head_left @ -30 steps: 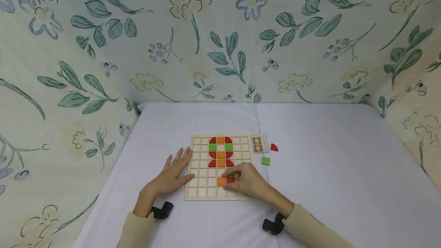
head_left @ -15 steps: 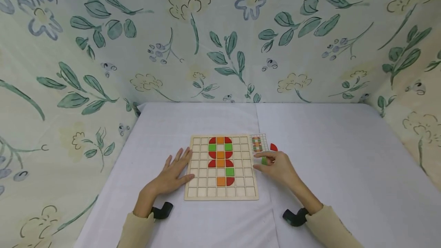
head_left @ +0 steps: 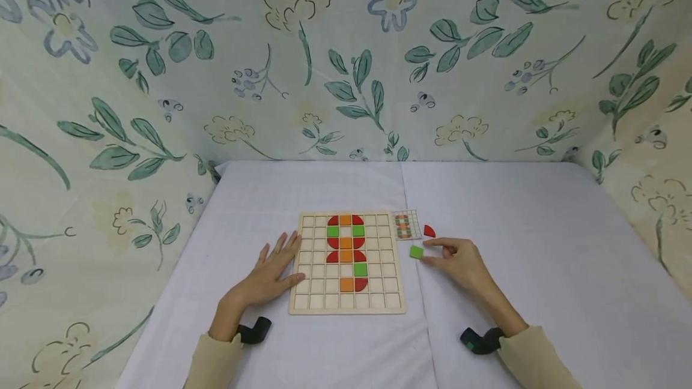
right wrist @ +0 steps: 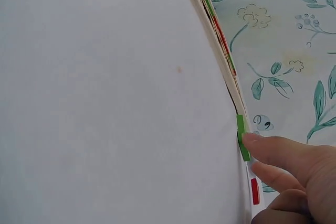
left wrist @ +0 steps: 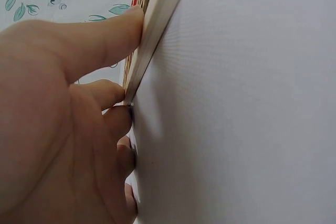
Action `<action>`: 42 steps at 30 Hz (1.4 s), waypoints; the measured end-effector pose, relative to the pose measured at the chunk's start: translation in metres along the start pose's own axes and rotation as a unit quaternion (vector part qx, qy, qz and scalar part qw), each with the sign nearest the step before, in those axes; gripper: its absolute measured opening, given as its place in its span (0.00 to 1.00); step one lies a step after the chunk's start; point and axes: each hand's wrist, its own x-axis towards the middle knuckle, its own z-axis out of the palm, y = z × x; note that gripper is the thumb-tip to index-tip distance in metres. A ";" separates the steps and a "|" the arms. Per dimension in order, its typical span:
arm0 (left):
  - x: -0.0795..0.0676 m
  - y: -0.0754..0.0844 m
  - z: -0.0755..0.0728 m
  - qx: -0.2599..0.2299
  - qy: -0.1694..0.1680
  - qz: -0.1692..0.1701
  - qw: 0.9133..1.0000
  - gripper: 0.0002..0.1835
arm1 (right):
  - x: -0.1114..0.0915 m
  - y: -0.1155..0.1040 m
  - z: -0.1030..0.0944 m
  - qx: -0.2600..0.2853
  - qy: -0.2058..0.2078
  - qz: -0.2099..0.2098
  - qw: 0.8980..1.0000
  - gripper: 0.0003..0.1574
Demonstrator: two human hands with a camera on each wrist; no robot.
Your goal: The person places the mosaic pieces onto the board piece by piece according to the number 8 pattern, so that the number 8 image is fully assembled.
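A square wooden grid board (head_left: 319, 302) lies on the white-covered table, with orange, green and red tiles set in some of its cells. My left hand (head_left: 270, 278) rests at its left edge with fingers spread. In the left wrist view the thumb (left wrist: 113, 38) touches the board's side. My right hand (head_left: 459, 263) is right of the board, thumb and index finger apart. Their tips are right at the near side of a loose green square tile (head_left: 416, 251), and in the right wrist view the thumb (right wrist: 268, 148) overlaps that tile.
A small pattern card (head_left: 406, 225) lies against the board's upper right edge. Just beyond the right hand lies a red quarter-round tile (head_left: 429, 231). Floral fabric (head_left: 357, 77) hangs behind the table, and a black device (head_left: 481, 341) is on the right wrist.
My right hand has let go over the board's lower cells and moved right, past the green tile to its right side. An orange tile shows uncovered in the board. The left hand stays put.
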 end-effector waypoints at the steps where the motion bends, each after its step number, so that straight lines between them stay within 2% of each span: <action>1: 0.000 0.000 0.000 0.001 0.000 0.000 1.000 0.47 | 0.001 0.002 0.000 0.000 0.002 -0.003 1.000 0.25; 4: -0.001 0.002 0.000 -0.002 0.003 0.002 1.000 0.46 | 0.003 0.006 -0.001 -0.003 0.022 -0.010 1.000 0.24; 9: -0.002 0.005 -0.002 -0.007 0.013 0.007 1.000 0.46 | 0.011 0.011 -0.004 -0.013 0.085 -0.013 0.996 0.22; 11: -0.003 0.006 -0.003 -0.007 0.012 0.006 1.000 0.46 | 0.016 0.011 -0.005 -0.015 0.094 -0.012 0.995 0.24; 15: -0.003 0.006 -0.003 -0.008 0.005 0.002 1.000 0.46 | 0.028 0.009 -0.007 -0.026 0.071 -0.020 0.997 0.27; 20: -0.003 0.005 -0.003 -0.009 0.009 0.006 1.000 0.46 | 0.038 0.007 -0.008 -0.040 0.033 -0.028 0.998 0.23; 24: -0.003 0.005 -0.002 -0.007 0.015 0.011 1.000 0.46 | 0.037 0.005 -0.009 -0.060 0.048 -0.027 0.997 0.20; 27: -0.002 0.004 -0.002 -0.005 0.010 0.008 1.000 0.46 | 0.033 0.007 -0.012 -0.069 0.054 -0.012 0.996 0.21; 30: -0.001 0.004 -0.002 -0.004 0.005 0.005 1.000 0.47 | 0.029 0.010 -0.017 -0.061 0.031 -0.007 0.998 0.24; 35: -0.001 0.003 -0.002 -0.007 0.007 0.005 1.000 0.47 | 0.027 0.016 -0.027 -0.043 -0.028 -0.026 0.998 0.28; 42: 0.000 0.003 -0.001 -0.005 0.004 0.004 1.000 0.46 | 0.036 0.019 -0.038 -0.038 -0.107 -0.057 0.992 0.29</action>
